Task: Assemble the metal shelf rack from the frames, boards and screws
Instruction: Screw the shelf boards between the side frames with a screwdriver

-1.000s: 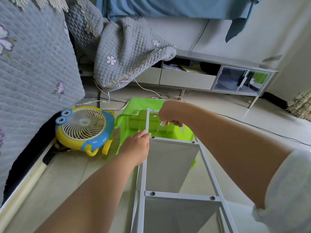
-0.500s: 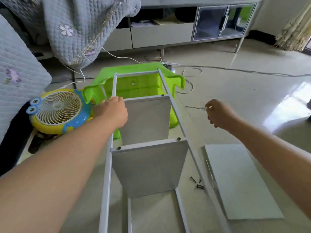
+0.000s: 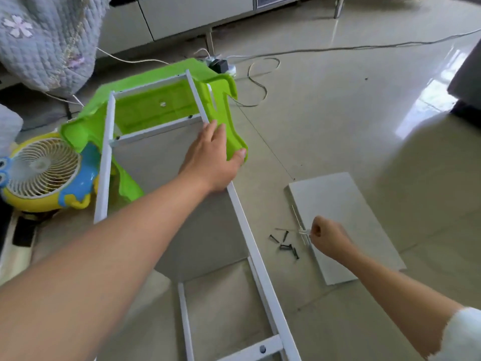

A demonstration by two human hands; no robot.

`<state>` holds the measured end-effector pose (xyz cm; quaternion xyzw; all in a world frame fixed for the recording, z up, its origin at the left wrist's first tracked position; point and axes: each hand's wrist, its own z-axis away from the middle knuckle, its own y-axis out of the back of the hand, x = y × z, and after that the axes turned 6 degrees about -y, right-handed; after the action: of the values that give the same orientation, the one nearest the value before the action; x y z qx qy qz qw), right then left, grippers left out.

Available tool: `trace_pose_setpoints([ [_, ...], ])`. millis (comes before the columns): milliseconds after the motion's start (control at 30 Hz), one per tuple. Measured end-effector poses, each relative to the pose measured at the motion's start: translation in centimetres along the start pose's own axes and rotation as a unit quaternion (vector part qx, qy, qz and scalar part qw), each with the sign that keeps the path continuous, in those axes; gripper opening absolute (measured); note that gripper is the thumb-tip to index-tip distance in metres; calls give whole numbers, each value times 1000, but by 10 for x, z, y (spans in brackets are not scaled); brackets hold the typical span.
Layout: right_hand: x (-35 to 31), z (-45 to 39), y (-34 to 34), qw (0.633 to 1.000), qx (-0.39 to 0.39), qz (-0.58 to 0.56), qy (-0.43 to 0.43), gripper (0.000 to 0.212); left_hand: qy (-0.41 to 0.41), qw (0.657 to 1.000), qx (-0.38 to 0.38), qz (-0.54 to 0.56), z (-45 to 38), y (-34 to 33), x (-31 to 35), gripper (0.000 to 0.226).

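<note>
White metal shelf rack (image 3: pixel 242 222), with grey boards fixed between its frames, lies on the glossy tiled floor (image 3: pixel 338 113), its far end over a lime-green plastic stool (image 3: pixel 156 108). Your left hand (image 3: pixel 210 157) rests on the right frame rail with fingers straight, thumb against the stool. Your right hand (image 3: pixel 326 237) grips a slim clear-handled screwdriver (image 3: pixel 303 230) above black screws (image 3: pixel 285 243), beside a loose grey board (image 3: pixel 346 225). A yellow-and-blue fan (image 3: pixel 44 170) sits left.

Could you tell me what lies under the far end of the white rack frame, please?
A green plastic stool lies tipped beneath the frame, its hollow underside showing between the rails. The floor under it is covered.
</note>
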<state>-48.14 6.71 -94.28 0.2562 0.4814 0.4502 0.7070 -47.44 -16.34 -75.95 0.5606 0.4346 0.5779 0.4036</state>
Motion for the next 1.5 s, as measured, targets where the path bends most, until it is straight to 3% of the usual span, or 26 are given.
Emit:
trace_pose_setpoints([
  [133,19,11,-14,1000,-6,-27,9,38,8,1000,-29,-7,-1,-2,-1,68],
  [300,25,30,-31,1000,-5,26,13,42,42,999,-30,2,0,-1,-1,69],
  [467,30,46,-44,997,17,62,48,41,71,997,-16,20,1,-2,-1,71],
  [567,35,51,-53,996,27,47,69,27,96,994,-8,45,2,-1,0,65],
  [667,37,53,-56,982,-24,176,68,17,109,993,-13,34,3,0,2,60],
  [800,34,61,-61,947,-87,295,91,30,102,995,-8,4,3,0,2,54],
  [1033,30,54,-61,930,-114,341,71,31,104,993,-3,-55,5,3,8,45],
  [1133,26,47,-57,931,-119,341,48,32,102,990,-15,-91,7,7,14,41],
  [1333,13,36,-48,955,-151,252,38,30,131,989,-47,-57,14,0,22,75],
  [1500,-3,31,-66,970,-206,122,44,10,140,990,-15,-23,15,-3,15,56],
])
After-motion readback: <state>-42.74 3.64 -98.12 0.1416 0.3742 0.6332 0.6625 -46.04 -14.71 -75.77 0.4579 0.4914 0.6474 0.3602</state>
